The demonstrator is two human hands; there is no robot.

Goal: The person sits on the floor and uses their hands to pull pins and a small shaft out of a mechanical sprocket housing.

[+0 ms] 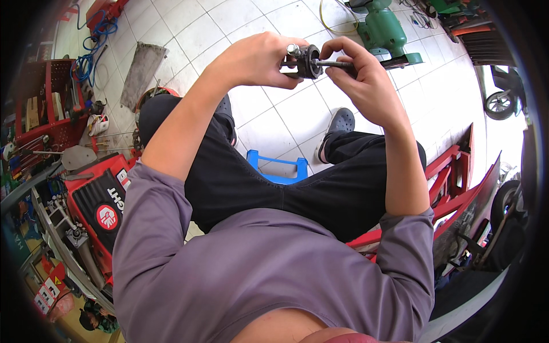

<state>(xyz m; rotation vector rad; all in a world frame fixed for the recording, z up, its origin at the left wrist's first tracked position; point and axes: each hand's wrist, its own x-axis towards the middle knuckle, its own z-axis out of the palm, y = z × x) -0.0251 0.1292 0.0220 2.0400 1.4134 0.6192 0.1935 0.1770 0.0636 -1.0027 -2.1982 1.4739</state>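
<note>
My left hand (pixel 264 62) grips a dark metal part (pixel 311 62) with a round collar, a fork-like end and a silver bolt (pixel 294 50) on top. From the right, my right hand (pixel 366 83) pinches a thin metal rod (pixel 334 63) with a dark thicker end, partly hidden in the fingers. The rod's tip meets the middle of the collar; whether it goes inside cannot be made out. Both hands are held out in front of me, above the knees.
White floor tiles lie below. A blue plastic stool (pixel 277 171) shows between my legs. Ahead right stands a green machine (pixel 386 28). A red tool rack (pixel 48 103) and a red-black case (pixel 100 208) are at left, a red metal frame (pixel 452 171) at right.
</note>
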